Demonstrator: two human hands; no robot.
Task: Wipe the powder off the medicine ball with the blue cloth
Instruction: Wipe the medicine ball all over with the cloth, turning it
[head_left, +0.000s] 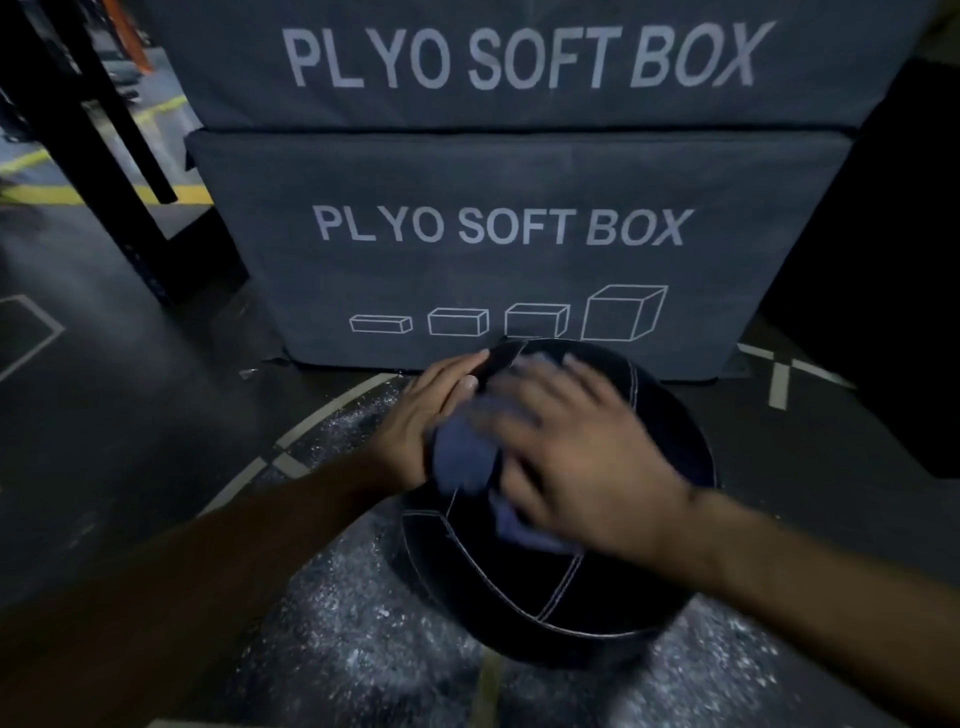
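Ball (561, 587) sits on the floor (156, 415) right in front of the lower plyo box (498, 270). Wiping looks mid-step: right hand (582, 457) is blurred, fingers spread flat, pressing the cloth (462, 457) onto the top. Left hand (431, 410), fingers straight, braces the ball's left side. Next move probably needs turning the ball to reach unwiped panels. Visible leather is dark with white seams, mostly clean; powder (332, 623) covers the floor around it.

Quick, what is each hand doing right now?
Left hand: open, flat against the ball.
Right hand: open, pressing the cloth on the ball; blurred.
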